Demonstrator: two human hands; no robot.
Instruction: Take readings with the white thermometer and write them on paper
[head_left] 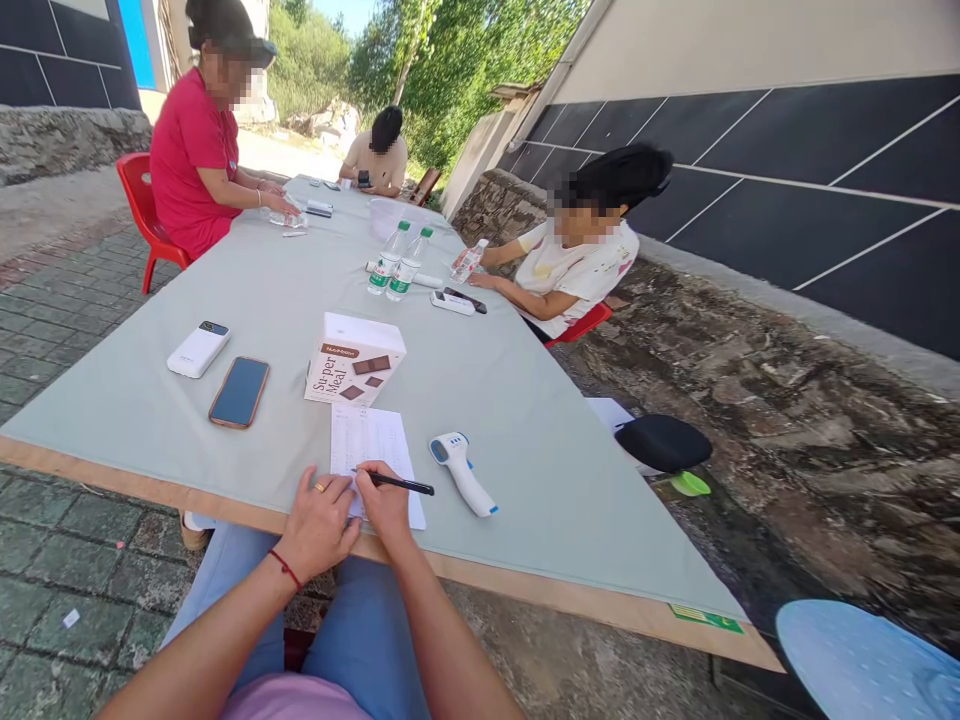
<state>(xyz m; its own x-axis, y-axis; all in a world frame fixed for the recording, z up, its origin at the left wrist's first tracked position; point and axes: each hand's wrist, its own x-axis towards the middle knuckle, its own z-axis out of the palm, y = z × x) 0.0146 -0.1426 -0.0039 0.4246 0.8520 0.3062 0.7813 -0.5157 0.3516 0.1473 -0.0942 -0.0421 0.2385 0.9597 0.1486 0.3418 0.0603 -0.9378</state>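
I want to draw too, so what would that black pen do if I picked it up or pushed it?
The black pen in the right hand would probably feel light, because it's slim. It'd likely be stiff, since it looks straight. Pushed on the table, it might roll, being long and narrow, though I can't tell if it's round.

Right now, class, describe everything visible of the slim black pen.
The slim black pen has a straight, smooth-looking barrel, apparently plastic. The bare right hand grips it near its writing end, slanted over the white paper sheet. Its tip points left, though contact with the paper is too small to tell; its back end reaches past the sheet's right edge.
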